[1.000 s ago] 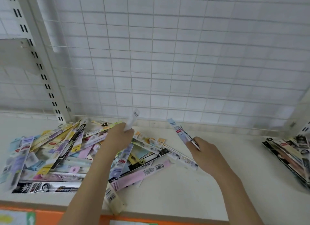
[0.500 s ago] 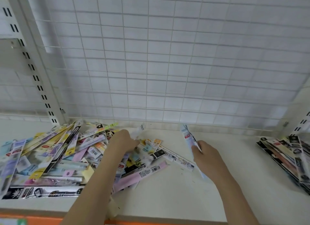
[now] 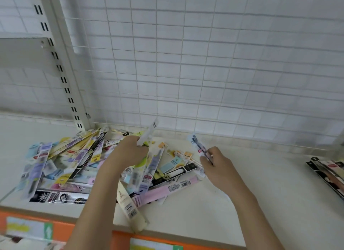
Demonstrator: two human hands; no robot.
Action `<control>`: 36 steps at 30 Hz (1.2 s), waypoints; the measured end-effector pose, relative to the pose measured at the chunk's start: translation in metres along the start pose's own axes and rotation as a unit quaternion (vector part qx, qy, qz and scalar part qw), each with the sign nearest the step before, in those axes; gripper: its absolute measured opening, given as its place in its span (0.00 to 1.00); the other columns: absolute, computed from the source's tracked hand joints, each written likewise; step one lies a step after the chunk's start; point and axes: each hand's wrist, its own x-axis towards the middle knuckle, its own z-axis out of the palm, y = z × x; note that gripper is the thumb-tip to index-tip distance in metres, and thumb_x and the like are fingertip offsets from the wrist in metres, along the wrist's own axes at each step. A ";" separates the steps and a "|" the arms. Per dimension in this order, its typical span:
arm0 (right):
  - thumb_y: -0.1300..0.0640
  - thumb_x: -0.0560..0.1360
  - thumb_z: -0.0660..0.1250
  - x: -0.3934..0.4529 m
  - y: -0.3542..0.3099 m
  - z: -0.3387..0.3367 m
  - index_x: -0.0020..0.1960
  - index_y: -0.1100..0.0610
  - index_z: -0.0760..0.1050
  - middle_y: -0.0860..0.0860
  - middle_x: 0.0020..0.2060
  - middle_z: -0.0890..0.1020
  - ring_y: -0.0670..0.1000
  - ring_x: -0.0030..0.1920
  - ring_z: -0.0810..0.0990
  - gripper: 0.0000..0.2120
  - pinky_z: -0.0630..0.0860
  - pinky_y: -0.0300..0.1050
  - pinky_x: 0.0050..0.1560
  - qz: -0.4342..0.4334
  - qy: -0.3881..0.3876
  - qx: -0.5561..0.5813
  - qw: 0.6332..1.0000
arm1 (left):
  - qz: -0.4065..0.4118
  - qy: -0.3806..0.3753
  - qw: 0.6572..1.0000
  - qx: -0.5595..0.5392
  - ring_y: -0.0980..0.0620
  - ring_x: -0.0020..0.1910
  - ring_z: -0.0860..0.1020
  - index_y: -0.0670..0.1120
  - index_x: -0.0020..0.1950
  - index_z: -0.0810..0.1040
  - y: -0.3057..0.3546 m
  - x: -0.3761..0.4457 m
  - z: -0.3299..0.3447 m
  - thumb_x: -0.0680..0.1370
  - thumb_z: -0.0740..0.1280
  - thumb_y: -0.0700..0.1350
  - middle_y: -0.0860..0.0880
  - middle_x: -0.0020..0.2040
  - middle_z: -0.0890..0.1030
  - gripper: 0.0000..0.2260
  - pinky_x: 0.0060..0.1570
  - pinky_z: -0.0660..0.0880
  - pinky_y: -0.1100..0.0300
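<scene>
A loose heap of long, narrow packaged items [image 3: 78,166] in many colours lies on a cream shelf [image 3: 260,203]. My left hand [image 3: 128,153] hovers over the heap and grips a white narrow packet [image 3: 149,133] that points up and away. My right hand [image 3: 219,166] is to the right of the heap and pinches a pale blue packet [image 3: 197,145] with a dark pen-like item inside, also tilted upward. A pink packet [image 3: 167,189] and a cream packet [image 3: 130,208] lie at the front of the heap; the cream one reaches the shelf edge.
A white wire grid panel [image 3: 204,63] backs the shelf. A slotted upright post [image 3: 61,63] stands at the left. A second stack of dark packets [image 3: 327,173] lies at the far right. An orange price strip [image 3: 83,229] runs along the shelf front.
My left hand dipped into the heap and came up again holding the white packet. My right hand kept its packet and shifted slightly. The camera view swung a little to the left.
</scene>
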 end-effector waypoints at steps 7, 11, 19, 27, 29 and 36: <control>0.51 0.72 0.65 0.004 -0.016 0.034 0.37 0.52 0.67 0.48 0.34 0.75 0.53 0.39 0.76 0.09 0.70 0.46 0.38 -0.060 -0.086 -0.129 0.986 | -0.058 0.028 0.997 -0.044 0.49 0.33 0.65 0.47 0.35 0.63 -0.021 -0.008 -0.014 0.78 0.58 0.44 0.47 0.35 0.67 0.12 0.36 0.62 0.58; 0.51 0.73 0.65 0.005 -0.021 0.045 0.34 0.53 0.67 0.48 0.30 0.71 0.52 0.36 0.72 0.12 0.64 0.45 0.32 -0.081 -0.104 -0.160 0.978 | -0.036 0.037 0.999 -0.015 0.53 0.25 0.61 0.43 0.32 0.65 -0.028 -0.015 -0.014 0.77 0.64 0.54 0.47 0.27 0.64 0.20 0.29 0.59 0.61; 0.54 0.75 0.60 0.007 -0.015 0.025 0.39 0.52 0.72 0.48 0.32 0.75 0.56 0.40 0.76 0.07 0.70 0.45 0.38 -0.062 -0.020 -0.159 0.985 | -0.026 0.017 0.994 0.103 0.51 0.37 0.73 0.37 0.57 0.72 -0.019 -0.007 0.012 0.75 0.65 0.58 0.48 0.36 0.73 0.25 0.31 0.65 0.62; 0.46 0.73 0.66 0.003 0.000 -0.001 0.42 0.56 0.72 0.47 0.29 0.74 0.51 0.31 0.73 0.13 0.68 0.45 0.34 -0.015 0.063 -0.073 0.995 | -0.016 0.006 0.982 0.191 0.55 0.28 0.65 0.45 0.32 0.62 0.001 -0.001 0.039 0.74 0.67 0.56 0.49 0.30 0.66 0.21 0.26 0.60 0.62; 0.53 0.74 0.67 0.004 0.004 -0.003 0.48 0.57 0.70 0.48 0.32 0.74 0.51 0.33 0.72 0.09 0.70 0.46 0.37 -0.006 0.065 -0.073 0.995 | -0.020 0.002 0.979 0.201 0.53 0.28 0.66 0.44 0.32 0.61 0.003 0.001 0.040 0.74 0.67 0.53 0.49 0.29 0.65 0.21 0.26 0.61 0.62; 0.55 0.74 0.67 0.006 0.004 -0.006 0.53 0.55 0.69 0.54 0.42 0.78 0.56 0.44 0.76 0.10 0.68 0.45 0.40 0.040 0.059 -0.045 0.996 | -0.008 -0.011 0.993 0.116 0.52 0.25 0.62 0.44 0.28 0.62 0.008 0.001 0.024 0.76 0.62 0.43 0.48 0.26 0.63 0.17 0.26 0.59 0.62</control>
